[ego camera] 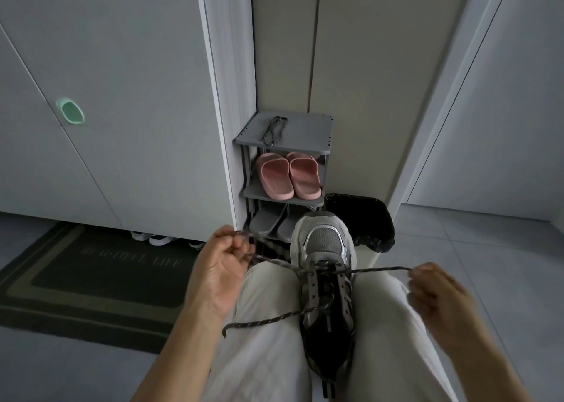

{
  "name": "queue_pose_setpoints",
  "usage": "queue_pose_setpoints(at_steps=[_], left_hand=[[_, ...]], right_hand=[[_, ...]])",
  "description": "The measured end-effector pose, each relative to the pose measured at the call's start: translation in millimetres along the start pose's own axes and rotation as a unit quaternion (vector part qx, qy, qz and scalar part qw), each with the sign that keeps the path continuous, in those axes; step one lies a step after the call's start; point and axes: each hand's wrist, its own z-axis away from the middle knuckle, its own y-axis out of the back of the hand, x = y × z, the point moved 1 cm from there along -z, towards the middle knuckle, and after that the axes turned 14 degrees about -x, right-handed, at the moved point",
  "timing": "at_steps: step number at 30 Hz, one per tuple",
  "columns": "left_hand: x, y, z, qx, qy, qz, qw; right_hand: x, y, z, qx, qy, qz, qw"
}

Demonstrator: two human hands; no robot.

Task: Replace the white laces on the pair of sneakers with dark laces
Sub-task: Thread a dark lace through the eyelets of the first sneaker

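A grey and silver sneaker (323, 243) lies wedged between my knees, toe pointing away from me. A dark speckled lace (375, 270) runs through its lowest eyelets and stretches out to both sides. My left hand (219, 267) grips the left stretch of that lace at the left of the shoe. My right hand (436, 288) pinches the right stretch at the right. A loose lace end (268, 320) trails over my left thigh. A second dark lace (274, 131) lies coiled on top of the shoe rack.
The grey shoe rack (317, 150) stands straight ahead with pink slippers (288, 176) and grey slippers (268, 223) on its shelves. A bin with a black bag (366, 218) sits to its right. A dark doormat (100, 279) lies at left, with shoes (152, 238) under the cabinet.
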Motion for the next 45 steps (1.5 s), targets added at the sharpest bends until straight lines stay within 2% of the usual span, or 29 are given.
queue_pose_setpoints(at_steps=[3,5,7,9,11,13,15,17,19,21,23,24,26,29,31,33,34,36,38,41,43,44,45], left_hand=[[-5.3,14.4,9.2,-0.015,0.008,-0.012,1.000],[-15.8,17.4,17.6,0.013,0.016,-0.033,0.999],[-22.1,19.0,23.8,0.036,0.027,-0.128,0.991],[-21.1,14.9,27.8,0.007,0.052,-0.284,0.957],[-21.3,3.8,30.8,-0.065,0.135,-0.417,0.897],[-27.1,-4.6,32.0,-0.102,0.194,-0.483,0.848],[-33.5,-11.0,28.9,-0.112,0.177,-0.515,0.831],[-37.3,-15.3,26.7,-0.120,0.145,-0.538,0.822],[-39.1,-14.0,23.6,-0.116,0.097,-0.580,0.800],[-37.8,-14.0,23.8,-0.114,0.082,-0.588,0.797],[-36.3,-14.8,26.0,-0.108,0.095,-0.562,0.815],[-35.7,-14.9,26.7,-0.103,0.098,-0.559,0.817],[-35.5,-12.6,26.8,-0.092,0.090,-0.577,0.807],[-36.6,-10.3,26.2,-0.090,0.089,-0.584,0.802],[-38.5,-7.9,25.4,-0.091,0.095,-0.587,0.799],[-40.2,-7.2,24.1,-0.092,0.096,-0.582,0.802],[-41.0,-7.6,23.7,-0.094,0.096,-0.583,0.801],[-42.2,-10.0,23.0,-0.099,0.101,-0.591,0.794],[-42.9,-12.3,22.5,-0.098,0.104,-0.596,0.790],[-42.6,-15.8,21.5,-0.088,0.097,-0.597,0.792],[-41.3,-17.6,21.3,-0.085,0.092,-0.603,0.788],[-40.7,-18.1,21.4,-0.083,0.089,-0.608,0.785],[-40.3,-19.2,21.5,-0.081,0.083,-0.615,0.780]], right_hand=[[-13.0,24.1,6.0,0.044,0.030,-0.046,0.998],[-17.4,39.2,6.9,0.068,0.042,-0.077,0.994],[-19.7,54.4,5.2,0.087,0.047,-0.120,0.988],[-17.8,65.9,1.3,0.138,0.043,-0.104,0.984],[-11.1,61.8,-1.0,0.205,-0.005,0.090,0.975],[-0.2,42.4,-7.5,0.238,-0.031,0.338,0.910],[8.0,6.6,-9.6,0.167,0.056,0.470,0.865],[11.6,-32.7,-8.7,0.013,0.130,0.534,0.835],[15.2,-56.4,-8.6,-0.099,0.088,0.585,0.800],[14.6,-60.7,-9.0,-0.118,0.054,0.624,0.770],[11.1,-56.3,-8.9,-0.135,0.054,0.634,0.759],[9.1,-52.6,-7.8,-0.148,0.061,0.622,0.766],[3.5,-42.3,-8.9,-0.132,0.069,0.558,0.816],[-10.5,-17.4,-12.1,-0.083,0.076,0.318,0.942],[-20.8,3.4,-9.4,-0.078,0.090,0.180,0.976],[-25.9,24.6,-9.1,-0.097,0.104,0.042,0.989],[-27.9,36.9,-8.6,-0.136,0.108,-0.054,0.983],[-32.4,48.0,-6.7,-0.228,0.082,-0.215,0.946],[-34.4,77.9,-0.7,-0.177,0.095,-0.222,0.954],[-35.6,104.6,5.5,-0.183,0.107,-0.233,0.949],[-34.1,106.4,6.2,-0.146,0.092,-0.228,0.958],[-38.1,96.6,4.3,-0.150,0.083,-0.241,0.955],[-38.4,87.9,-1.1,-0.177,0.116,-0.251,0.945]])
